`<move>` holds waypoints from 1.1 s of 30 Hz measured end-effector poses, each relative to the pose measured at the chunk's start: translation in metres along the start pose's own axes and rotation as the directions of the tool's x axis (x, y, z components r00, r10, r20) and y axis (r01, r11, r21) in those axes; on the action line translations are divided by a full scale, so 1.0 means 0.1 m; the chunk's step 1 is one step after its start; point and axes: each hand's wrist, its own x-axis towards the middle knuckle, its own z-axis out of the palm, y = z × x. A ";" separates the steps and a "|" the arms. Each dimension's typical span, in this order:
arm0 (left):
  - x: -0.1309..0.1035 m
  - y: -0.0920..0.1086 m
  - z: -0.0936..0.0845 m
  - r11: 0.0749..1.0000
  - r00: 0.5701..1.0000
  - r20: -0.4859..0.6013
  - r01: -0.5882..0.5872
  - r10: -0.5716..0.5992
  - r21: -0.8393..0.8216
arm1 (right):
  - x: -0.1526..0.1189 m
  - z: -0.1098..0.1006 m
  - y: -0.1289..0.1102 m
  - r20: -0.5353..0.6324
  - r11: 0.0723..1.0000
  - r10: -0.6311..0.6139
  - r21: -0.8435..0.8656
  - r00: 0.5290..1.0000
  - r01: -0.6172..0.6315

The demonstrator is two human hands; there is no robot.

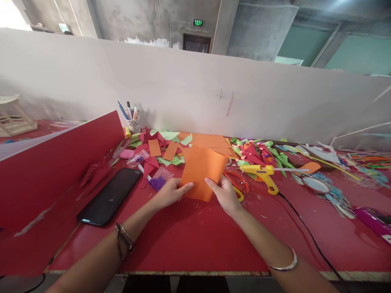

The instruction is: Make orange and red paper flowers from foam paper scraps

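Between my two hands is a sheet of orange paper (201,169), held up just above the red table (189,244). My left hand (172,192) grips its lower left edge, thumb on the front and fingers behind. On the right edge, my right hand (226,194) pinches the sheet the same way. The right side of the paper curves, and it seems folded over there. Behind it lie orange paper pieces (170,151) and red paper scraps (150,165). Scissors (238,187) with orange and yellow handles lie beside my right hand, partly hidden.
A yellow glue gun (262,174) lies at the right, its black cord (308,232) running to the front edge. A black phone (110,197) lies left, beside a red upright panel (61,171). Farther back are a pen cup (133,124) and red-green paper crafts (255,152).
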 end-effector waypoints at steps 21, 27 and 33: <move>-0.02 -0.04 -0.01 0.998 0.990 0.142 -0.013 0.004 0.064 | -0.04 0.00 0.03 0.105 0.998 0.050 -0.051 0.993 -0.044; -0.02 -0.02 -0.02 0.989 0.991 0.128 0.007 -0.026 0.146 | 0.01 -0.01 -0.09 -0.042 0.977 -0.211 -0.026 0.977 0.210; -0.04 0.01 -0.04 0.980 0.980 0.193 0.015 -0.054 0.197 | 0.04 -0.10 -0.12 -0.129 0.928 -0.315 -0.250 0.940 0.277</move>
